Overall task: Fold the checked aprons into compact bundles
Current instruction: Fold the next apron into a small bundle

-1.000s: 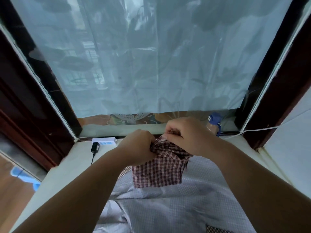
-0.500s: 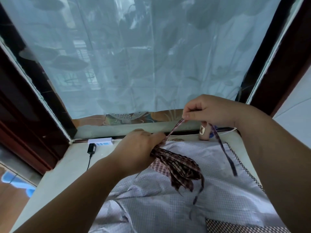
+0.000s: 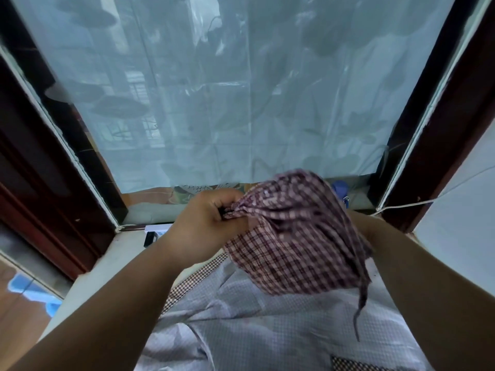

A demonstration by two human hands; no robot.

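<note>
A dark red checked apron [image 3: 292, 236] is lifted above the sill, spread out and bunched at its left end. My left hand [image 3: 206, 223] grips that gathered end in a fist. My right hand is hidden behind the cloth; only its wrist [image 3: 375, 231] shows at the apron's right edge. A thin strap [image 3: 360, 303] of the apron dangles down on the right. Beneath lies a pale grey-blue checked apron [image 3: 267, 330] with brown checked trim, spread flat.
A translucent curtain [image 3: 241, 89] hangs across the window behind. A white power adapter with a black plug [image 3: 154, 234] sits on the sill [image 3: 107, 266] at left. A blue-capped bottle [image 3: 340, 188] stands behind the apron. Dark wooden frames rise on both sides.
The red apron went from a tight bunch with a strap pulled out to the right to a wide spread of cloth raised higher. My right hand dropped behind it.
</note>
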